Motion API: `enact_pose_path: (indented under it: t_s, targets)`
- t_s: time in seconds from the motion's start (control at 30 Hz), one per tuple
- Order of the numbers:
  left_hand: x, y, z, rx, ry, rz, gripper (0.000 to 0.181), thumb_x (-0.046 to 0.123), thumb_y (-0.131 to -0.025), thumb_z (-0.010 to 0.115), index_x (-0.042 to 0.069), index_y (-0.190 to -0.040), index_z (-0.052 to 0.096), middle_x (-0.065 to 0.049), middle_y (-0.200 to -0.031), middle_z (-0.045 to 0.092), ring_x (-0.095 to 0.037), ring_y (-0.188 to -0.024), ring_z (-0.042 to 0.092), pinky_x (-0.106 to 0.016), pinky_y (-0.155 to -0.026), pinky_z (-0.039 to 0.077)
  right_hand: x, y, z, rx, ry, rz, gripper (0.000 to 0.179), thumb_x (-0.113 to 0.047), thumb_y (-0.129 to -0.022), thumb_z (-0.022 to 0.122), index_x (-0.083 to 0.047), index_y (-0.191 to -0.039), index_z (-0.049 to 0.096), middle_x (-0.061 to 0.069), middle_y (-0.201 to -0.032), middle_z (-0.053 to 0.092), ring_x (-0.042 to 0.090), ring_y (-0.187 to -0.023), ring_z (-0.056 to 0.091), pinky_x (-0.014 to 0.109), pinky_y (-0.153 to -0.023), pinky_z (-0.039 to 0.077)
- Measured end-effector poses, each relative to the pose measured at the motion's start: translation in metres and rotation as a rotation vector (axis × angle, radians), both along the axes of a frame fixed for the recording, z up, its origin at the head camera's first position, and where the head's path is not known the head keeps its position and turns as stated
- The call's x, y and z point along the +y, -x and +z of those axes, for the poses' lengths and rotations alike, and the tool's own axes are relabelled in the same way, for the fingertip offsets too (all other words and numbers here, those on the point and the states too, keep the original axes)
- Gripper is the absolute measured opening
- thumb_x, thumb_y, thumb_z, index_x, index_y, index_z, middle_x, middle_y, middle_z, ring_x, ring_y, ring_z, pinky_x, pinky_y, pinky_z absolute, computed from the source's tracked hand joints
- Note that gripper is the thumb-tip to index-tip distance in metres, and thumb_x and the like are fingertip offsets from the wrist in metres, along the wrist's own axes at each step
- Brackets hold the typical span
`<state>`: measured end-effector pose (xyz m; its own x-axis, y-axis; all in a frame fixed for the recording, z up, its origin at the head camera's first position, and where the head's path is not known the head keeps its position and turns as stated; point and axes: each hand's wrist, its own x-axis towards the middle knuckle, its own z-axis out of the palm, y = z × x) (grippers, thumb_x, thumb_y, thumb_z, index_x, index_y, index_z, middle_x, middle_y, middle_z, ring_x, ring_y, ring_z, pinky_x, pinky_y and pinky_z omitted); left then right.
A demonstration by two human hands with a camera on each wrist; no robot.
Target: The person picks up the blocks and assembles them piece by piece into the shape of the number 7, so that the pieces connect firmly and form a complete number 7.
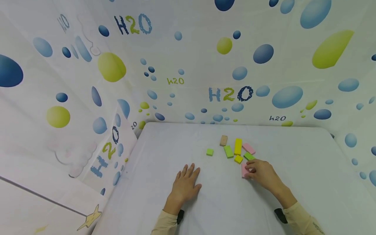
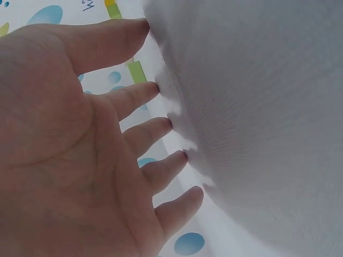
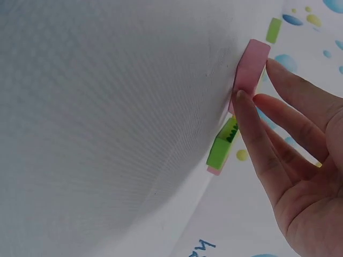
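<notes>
My right hand [image 1: 265, 174] pinches a pink block [image 1: 243, 171] on the white table. In the right wrist view, thumb and fingertips lie at the edges of this pink block [image 3: 253, 64], which stands close to the tabletop. Just beyond it is a green block [image 1: 249, 156]; its side carries dark marks in the right wrist view. A small yellow block [image 1: 238, 159] sits beside that one. To the left, my left hand [image 1: 184, 186] rests palm down, its fingers spread and holding nothing. The left wrist view shows its fingertips at the table surface.
Farther back lie a long yellow block [image 1: 238, 147], another pink block [image 1: 248, 148], a green block [image 1: 228, 151] and a wooden-coloured block [image 1: 223, 140]. A small green cube [image 1: 210, 152] sits apart on the left. A patterned curtain [image 1: 199, 65] surrounds the table [image 1: 164, 143].
</notes>
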<state>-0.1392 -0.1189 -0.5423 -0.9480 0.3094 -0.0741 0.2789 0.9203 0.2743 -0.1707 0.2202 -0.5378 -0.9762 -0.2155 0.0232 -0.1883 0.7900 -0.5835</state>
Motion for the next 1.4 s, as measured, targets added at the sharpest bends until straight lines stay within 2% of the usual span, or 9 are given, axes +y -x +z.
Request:
enact_pose_path:
  t_s: [0.33,0.67,0.97,1.4]
  targets:
    - [0.000,0.001,-0.002,0.005,-0.009,-0.002,0.064,0.036,-0.099,0.069,0.011,-0.155,0.051,-0.016,-0.165,0.038,-0.043,-0.153,0.030,-0.062,-0.120,0.030,-0.002,-0.002,0.002,-0.042,0.043,-0.009,0.038,-0.015,-0.079,0.091,-0.003,-0.112,0.079,0.005,-0.103,0.077,0.016,-0.084,0.071,0.034,-0.071,0.060]
    - [0.000,0.001,-0.003,0.010,-0.008,-0.004,0.063,0.036,-0.098,0.069,0.011,-0.154,0.052,-0.016,-0.164,0.039,-0.043,-0.153,0.031,-0.061,-0.119,0.031,-0.006,-0.004,0.004,-0.069,0.035,-0.021,0.040,-0.016,-0.077,0.093,-0.003,-0.112,0.079,0.005,-0.104,0.075,0.014,-0.084,0.070,0.031,-0.069,0.058]
    - [0.000,0.000,-0.005,0.010,-0.010,0.002,0.063,0.035,-0.099,0.069,0.011,-0.154,0.051,-0.016,-0.165,0.038,-0.042,-0.153,0.031,-0.061,-0.119,0.030,-0.011,-0.006,0.002,-0.043,0.044,-0.004,0.039,-0.016,-0.075,0.094,-0.003,-0.109,0.080,0.005,-0.103,0.074,0.012,-0.081,0.070,0.027,-0.066,0.056]
    - [-0.002,0.000,-0.005,0.026,-0.008,-0.005,0.063,0.035,-0.099,0.069,0.012,-0.154,0.051,-0.016,-0.164,0.039,-0.042,-0.153,0.032,-0.061,-0.119,0.031,-0.017,-0.012,-0.001,-0.054,0.047,-0.011,0.040,-0.013,-0.073,0.094,-0.002,-0.108,0.079,0.007,-0.107,0.073,0.009,-0.076,0.069,0.027,-0.063,0.054]
